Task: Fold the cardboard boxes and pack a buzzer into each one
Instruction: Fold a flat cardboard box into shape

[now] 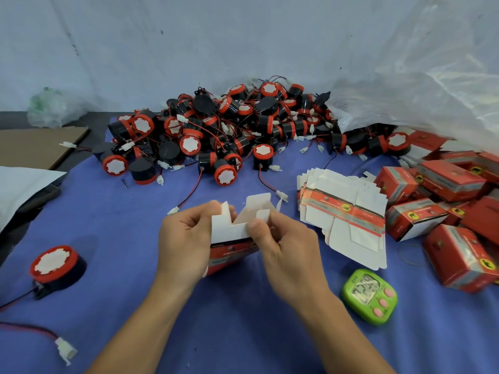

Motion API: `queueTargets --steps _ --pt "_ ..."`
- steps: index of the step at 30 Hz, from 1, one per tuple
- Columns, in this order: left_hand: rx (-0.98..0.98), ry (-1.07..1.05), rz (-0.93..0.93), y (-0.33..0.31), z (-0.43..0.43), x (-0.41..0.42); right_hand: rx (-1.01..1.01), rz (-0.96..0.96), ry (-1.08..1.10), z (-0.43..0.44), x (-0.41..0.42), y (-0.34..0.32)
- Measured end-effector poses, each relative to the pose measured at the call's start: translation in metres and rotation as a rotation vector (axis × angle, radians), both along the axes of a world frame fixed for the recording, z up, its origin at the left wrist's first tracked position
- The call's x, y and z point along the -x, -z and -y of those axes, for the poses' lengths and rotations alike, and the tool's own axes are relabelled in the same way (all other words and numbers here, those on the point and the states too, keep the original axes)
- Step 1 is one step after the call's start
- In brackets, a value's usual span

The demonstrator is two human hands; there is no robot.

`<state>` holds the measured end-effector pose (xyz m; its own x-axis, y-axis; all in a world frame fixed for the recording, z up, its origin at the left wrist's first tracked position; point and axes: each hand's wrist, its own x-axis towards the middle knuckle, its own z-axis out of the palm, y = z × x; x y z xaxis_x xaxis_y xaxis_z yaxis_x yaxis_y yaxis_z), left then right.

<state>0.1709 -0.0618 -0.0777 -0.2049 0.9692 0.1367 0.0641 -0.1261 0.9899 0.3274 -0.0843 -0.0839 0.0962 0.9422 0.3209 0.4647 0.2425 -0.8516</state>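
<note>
Both hands hold one red and white cardboard box [232, 252] above the blue cloth, its white end flaps standing up and spread. My left hand [183, 238] grips the box's left side. My right hand [283, 244] pinches a white flap at the top right of the box. A single black and red buzzer [55, 267] with a wired white plug lies on the cloth to the left. A big heap of buzzers [221, 130] fills the back. A stack of flat box blanks [343, 211] lies to the right.
Several folded red boxes [445, 211] are piled at the right edge under a clear plastic bag [418, 76]. A green digital timer [370, 295] sits near my right forearm. A brown cardboard sheet [40, 144] lies at the far left.
</note>
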Motion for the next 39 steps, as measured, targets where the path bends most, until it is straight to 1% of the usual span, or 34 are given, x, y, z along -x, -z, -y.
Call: queueTargets --steps 3,6,8,10,12,15,16,18,20,21,22,24,27,28,30,32,34,37,39 --pt "0.024 -0.137 -0.032 0.001 0.001 -0.003 -0.017 0.137 0.137 0.001 0.002 0.0" --pt "0.013 -0.227 -0.088 0.0 0.003 -0.008 -0.163 0.167 0.282 0.003 0.007 -0.002" --pt "0.0 -0.225 -0.133 0.0 0.003 -0.009 -0.229 0.158 0.31 0.003 0.008 0.0" --pt "-0.01 -0.142 -0.132 -0.001 0.001 -0.008 -0.2 0.077 0.264 0.001 0.008 0.0" --pt "-0.066 -0.009 -0.183 -0.003 0.001 -0.004 -0.174 0.059 0.211 0.0 0.005 0.0" --pt "-0.212 0.143 -0.417 -0.009 0.005 0.005 -0.159 0.024 0.139 -0.001 0.003 0.001" --pt "-0.228 0.178 -0.445 -0.01 0.005 0.008 -0.155 0.011 0.12 -0.001 0.003 0.001" --pt "-0.151 0.243 -0.455 -0.013 0.004 0.014 -0.139 0.015 0.101 -0.001 0.003 0.003" --pt "0.046 0.316 -0.4 -0.015 0.002 0.016 -0.126 0.021 0.084 -0.001 0.004 0.003" --pt "0.141 0.312 -0.364 -0.014 0.0 0.016 -0.125 0.016 0.082 -0.002 0.003 0.003" --pt "0.204 0.282 -0.337 -0.013 0.0 0.014 -0.129 0.007 0.086 -0.002 0.003 0.003" --pt "0.21 0.137 -0.376 -0.011 0.0 0.011 -0.159 0.007 0.11 -0.002 0.003 0.001" --pt "0.024 -0.21 -0.548 -0.008 0.001 0.005 -0.236 0.088 0.196 -0.001 0.005 0.003" --pt "-0.024 -0.317 -0.58 -0.008 0.002 0.003 -0.262 0.124 0.237 0.0 0.007 0.004" --pt "-0.064 -0.427 -0.545 -0.006 0.008 -0.004 -0.261 0.182 0.309 0.001 0.013 0.006" --pt "-0.059 -0.434 -0.47 0.003 0.007 -0.009 -0.223 0.217 0.336 -0.001 0.018 0.006" --pt "-0.059 -0.409 -0.405 0.01 0.004 -0.012 -0.161 0.224 0.299 -0.002 0.022 0.006" --pt "-0.142 -0.353 -0.287 0.018 0.001 -0.016 -0.073 0.136 0.255 -0.003 0.027 0.007" --pt "-0.171 -0.287 -0.295 0.022 0.004 -0.019 -0.017 0.054 0.229 -0.003 0.028 0.005"
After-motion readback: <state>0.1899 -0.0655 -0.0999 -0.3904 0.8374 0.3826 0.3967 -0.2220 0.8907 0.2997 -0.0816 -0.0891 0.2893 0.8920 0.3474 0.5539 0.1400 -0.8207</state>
